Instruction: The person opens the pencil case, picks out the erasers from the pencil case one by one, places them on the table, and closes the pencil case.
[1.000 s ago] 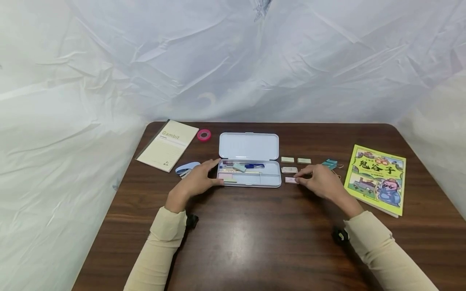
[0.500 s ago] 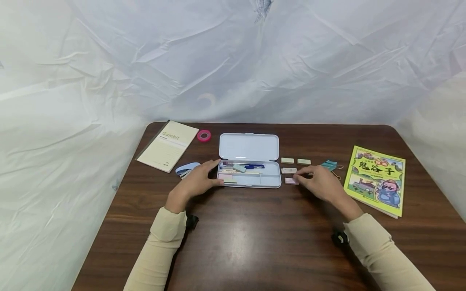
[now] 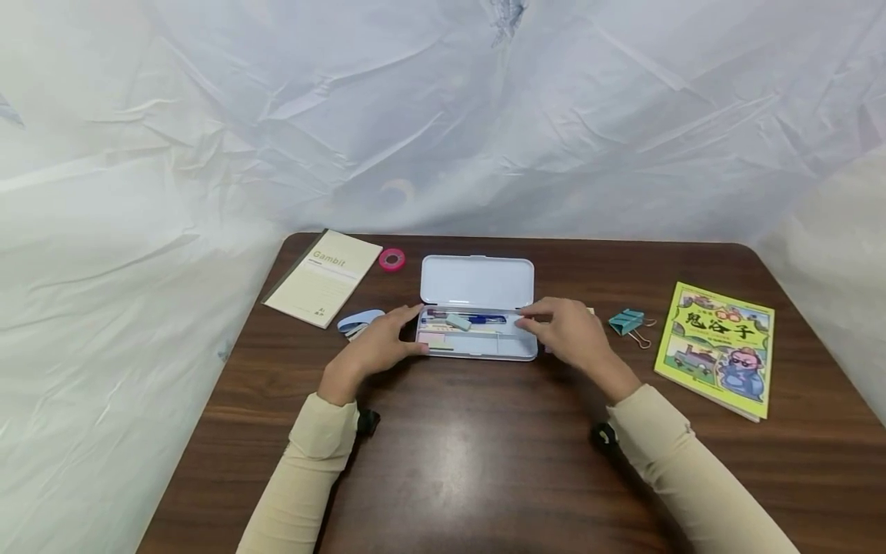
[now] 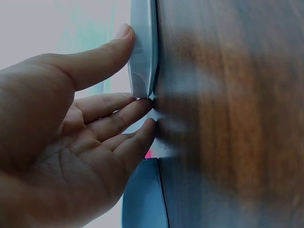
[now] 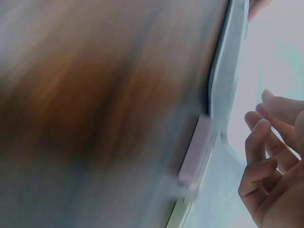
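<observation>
An open white pencil case (image 3: 515, 350) lies mid-table with its lid (image 3: 477, 279) raised at the back. It contains a blue pen (image 3: 487, 318), a pale green eraser (image 3: 458, 322) and pink and yellow pieces. My left hand (image 3: 370, 342) holds the case's left end, thumb at the front and fingers at the end. My right hand (image 3: 571, 331) reaches over its right end, fingers loosely bent, with nothing visible between them in the right wrist view. Below it a pink eraser (image 5: 195, 149) lies beside the case. In the head view, this hand hides most of the erasers there.
A cream notebook (image 3: 321, 277), a pink tape roll (image 3: 391, 259) and a light blue object (image 3: 360, 317), perhaps a stapler, lie to the left. A teal binder clip (image 3: 627, 322) and a yellow book (image 3: 716, 350) lie to the right. A white sheet (image 3: 443, 154) hangs behind the table.
My right hand has left the pink eraser and moved left over the pencil case's right end, uncovering the binder clip. The left hand stays at the case's left end.
</observation>
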Tool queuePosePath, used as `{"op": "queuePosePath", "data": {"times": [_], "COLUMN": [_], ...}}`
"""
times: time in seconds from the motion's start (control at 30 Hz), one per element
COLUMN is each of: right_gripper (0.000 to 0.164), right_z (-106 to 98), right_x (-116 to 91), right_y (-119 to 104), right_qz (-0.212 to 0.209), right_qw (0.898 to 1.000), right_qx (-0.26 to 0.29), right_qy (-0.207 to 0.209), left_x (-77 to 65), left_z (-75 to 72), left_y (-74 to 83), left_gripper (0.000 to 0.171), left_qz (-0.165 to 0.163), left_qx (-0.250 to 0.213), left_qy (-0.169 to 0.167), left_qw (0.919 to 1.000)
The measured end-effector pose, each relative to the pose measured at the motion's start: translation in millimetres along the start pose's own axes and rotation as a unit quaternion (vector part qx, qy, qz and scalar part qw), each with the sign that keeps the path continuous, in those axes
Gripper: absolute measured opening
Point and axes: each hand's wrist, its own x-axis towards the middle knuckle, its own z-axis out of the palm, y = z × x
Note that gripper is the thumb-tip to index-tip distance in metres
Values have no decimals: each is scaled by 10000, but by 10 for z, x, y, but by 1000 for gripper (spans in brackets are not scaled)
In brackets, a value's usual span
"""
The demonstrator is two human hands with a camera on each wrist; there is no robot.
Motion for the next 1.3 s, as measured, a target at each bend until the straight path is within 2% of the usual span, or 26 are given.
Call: {"op": "queuePosePath", "data": {"times": [0.43,0.6,0.77,0.83,1.1,1.3], "right_gripper": [33,34,28,27,28,25], "right_z": [399,674,912,920,712,782], "right_x": [296,504,673,676,501,547], "right_y": [-419,-285,-137,-159,-532,-494], "right_qz": [-250,-414,-484,-487,-643,-760], "right_qw": [9991,9988,9985,9984,9970,9962], "right_qx": [10,94,-100,-124,-291,-349], "right_qy": [-347,-237,-224,-248,-314,-242], "left_x": [-4,7,32,37,21,13], "left_z": [-10,-7,-5,-5,-14,-15], "left_y": [29,26,1,-5,23,42], "left_gripper": [91,92,93,93,93,92], "left_qz": [-103,-103,-92,-107,-167,-140], "left_qx": [-50,-47,14,31,8,-9], "left_qy": [-90,-91,-86,-95,-104,-87], "left_qw": [9999,9999,9999,9999,9998,9999]}}
